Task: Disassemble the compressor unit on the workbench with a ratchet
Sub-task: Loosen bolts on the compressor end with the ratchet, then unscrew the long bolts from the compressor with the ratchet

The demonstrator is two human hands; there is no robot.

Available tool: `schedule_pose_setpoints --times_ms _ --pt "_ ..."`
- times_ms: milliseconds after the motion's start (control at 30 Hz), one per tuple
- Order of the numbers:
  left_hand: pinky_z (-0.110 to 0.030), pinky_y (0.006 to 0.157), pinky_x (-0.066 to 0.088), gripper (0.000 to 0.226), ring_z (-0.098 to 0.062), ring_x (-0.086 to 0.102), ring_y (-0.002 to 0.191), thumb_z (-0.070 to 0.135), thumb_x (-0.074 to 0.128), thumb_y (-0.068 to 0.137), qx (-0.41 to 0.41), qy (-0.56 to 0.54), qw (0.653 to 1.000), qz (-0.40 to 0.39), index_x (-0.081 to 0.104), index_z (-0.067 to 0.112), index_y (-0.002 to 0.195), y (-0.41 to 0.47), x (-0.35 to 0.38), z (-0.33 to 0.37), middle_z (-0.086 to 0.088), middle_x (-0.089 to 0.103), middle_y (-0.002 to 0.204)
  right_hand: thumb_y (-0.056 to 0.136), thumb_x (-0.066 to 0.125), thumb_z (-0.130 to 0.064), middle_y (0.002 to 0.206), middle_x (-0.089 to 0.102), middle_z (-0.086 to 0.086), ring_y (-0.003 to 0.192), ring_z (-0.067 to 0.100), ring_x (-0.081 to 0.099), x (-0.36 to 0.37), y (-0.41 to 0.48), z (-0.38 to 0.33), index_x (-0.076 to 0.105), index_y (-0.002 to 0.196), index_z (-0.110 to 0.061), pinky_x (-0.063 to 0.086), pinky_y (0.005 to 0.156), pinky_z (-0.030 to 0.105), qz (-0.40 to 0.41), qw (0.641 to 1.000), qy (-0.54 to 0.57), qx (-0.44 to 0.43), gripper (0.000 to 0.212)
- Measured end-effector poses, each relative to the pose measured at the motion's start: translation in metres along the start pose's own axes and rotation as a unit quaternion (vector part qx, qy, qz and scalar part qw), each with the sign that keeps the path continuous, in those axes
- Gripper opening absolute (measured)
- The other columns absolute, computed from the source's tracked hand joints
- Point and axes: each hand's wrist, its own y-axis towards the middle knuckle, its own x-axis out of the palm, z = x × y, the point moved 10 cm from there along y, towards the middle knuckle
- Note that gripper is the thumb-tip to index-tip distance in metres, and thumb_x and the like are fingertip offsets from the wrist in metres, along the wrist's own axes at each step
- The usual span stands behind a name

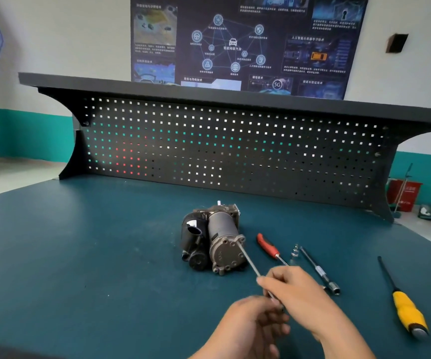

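Fingers (270, 282) of the right hand (294, 291) curl around a thin metal shaft (249, 263); its far tip meets the end plate of the compressor unit (217, 239). Left hand (250, 325) is blurred at the shaft's near end, grip cannot be told. Compressor unit lies mid-bench (79, 255). Toward the right edge: red-handled screwdriver (268, 246), small socket (295, 251), extension bar (318, 270), yellow-handled screwdriver (406, 309).

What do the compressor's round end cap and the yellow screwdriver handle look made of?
End cap: likely cast metal, perhaps aluminium; dull grey, matte, with bolt lugs. Yellow screwdriver handle: moulded plastic or rubber, can't tell which; smooth, bright, slight sheen, grey butt cap.
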Motion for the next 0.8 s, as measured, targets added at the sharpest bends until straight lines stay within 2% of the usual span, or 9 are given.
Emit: schedule_pose_setpoints --times_ms 67,167,267,367,467,533,633,733,800 --pt "-0.019 0.038 0.041 0.013 -0.019 0.056 0.039 -0.009 0.065 0.067 0.021 -0.025 0.999 -0.022 0.053 -0.004 0.068 -0.016 -0.003 -0.002 -0.013 0.055 0.049 0.085 0.063 -0.021 0.041 0.051 -0.008 0.041 0.0 0.043 0.007 -0.019 -0.01 0.053 0.05 -0.016 0.034 0.047 0.012 -0.01 1.0 0.017 -0.004 0.036" --pt "-0.024 0.044 0.047 0.019 -0.025 0.061 0.045 -0.02 0.057 0.077 0.079 -0.005 0.997 -0.026 0.058 -0.01 0.061 -0.045 -0.031 0.006 -0.022 0.058 0.055 0.082 0.065 -0.032 0.046 0.055 -0.005 0.045 -0.001 0.045 0.034 -0.033 -0.026 0.057 0.052 -0.022 0.036 0.051 0.014 -0.024 1.0 -0.005 -0.012 0.032" --pt "-0.024 0.038 0.044 0.023 -0.025 0.06 0.045 -0.009 0.056 0.083 0.164 0.009 0.982 0.095 0.063 -0.005 0.061 -0.07 -0.099 0.029 -0.025 0.061 0.061 0.081 0.062 -0.042 0.058 0.062 -0.002 0.055 0.005 0.053 0.081 -0.022 -0.055 0.059 0.061 -0.027 0.046 0.063 0.026 -0.022 0.997 -0.045 -0.055 0.025" --pt "-0.02 0.032 0.036 0.017 -0.014 0.061 0.046 -0.001 0.054 0.09 0.225 0.074 0.942 0.237 0.061 -0.001 0.075 -0.09 -0.173 0.068 -0.013 0.065 0.06 0.086 0.056 -0.045 0.061 0.056 -0.005 0.07 0.017 0.056 0.142 0.013 -0.094 0.051 0.059 -0.021 0.042 0.061 0.028 -0.038 0.989 -0.103 -0.102 0.036" --pt "-0.017 0.034 0.035 0.019 -0.006 0.059 0.045 0.002 0.054 0.091 0.219 0.12 0.923 0.292 0.06 0.003 0.073 -0.093 -0.233 0.115 -0.003 0.064 0.055 0.087 0.053 -0.04 0.059 0.05 -0.005 0.071 0.021 0.051 0.204 0.061 -0.118 0.048 0.055 -0.022 0.033 0.054 0.027 -0.08 0.983 -0.131 -0.098 0.037" --pt "-0.017 0.036 0.035 0.017 -0.005 0.06 0.045 0.007 0.059 0.089 0.198 0.21 0.9 0.326 0.061 0.004 0.072 -0.088 -0.27 0.147 0.001 0.065 0.053 0.089 0.052 -0.038 0.073 0.061 -0.001 0.08 0.026 0.056 0.237 0.092 -0.129 0.059 0.066 -0.021 0.037 0.06 0.026 -0.1 0.98 -0.145 -0.09 0.029" --pt "-0.02 0.046 0.038 0.017 -0.01 0.058 0.048 0.013 0.067 0.08 0.164 0.454 0.778 0.403 0.064 0.009 0.064 -0.074 -0.314 0.2 0.001 0.064 0.053 0.094 0.05 -0.034 0.113 0.065 0.008 0.107 0.029 0.058 0.264 0.133 -0.138 0.065 0.106 -0.015 0.047 0.081 0.034 -0.059 0.972 -0.195 -0.113 0.027" --pt "-0.024 0.06 0.042 0.014 -0.02 0.061 0.075 0.021 0.064 0.077 0.122 0.627 0.628 0.444 0.058 0.018 0.066 -0.05 -0.331 0.234 -0.001 0.065 0.073 0.098 0.043 -0.035 0.136 0.047 0.008 0.128 0.029 0.04 0.294 0.149 -0.126 0.052 0.128 -0.014 0.034 0.101 0.043 -0.072 0.953 -0.256 -0.145 0.039" --pt "-0.026 0.065 0.045 0.009 -0.022 0.062 0.089 0.025 0.06 0.079 0.111 0.678 0.57 0.45 0.054 0.019 0.075 -0.032 -0.337 0.244 -0.002 0.066 0.088 0.098 0.04 -0.036 0.144 0.038 0.006 0.134 0.026 0.029 0.308 0.153 -0.115 0.045 0.135 -0.015 0.023 0.106 0.046 -0.09 0.946 -0.269 -0.154 0.043"
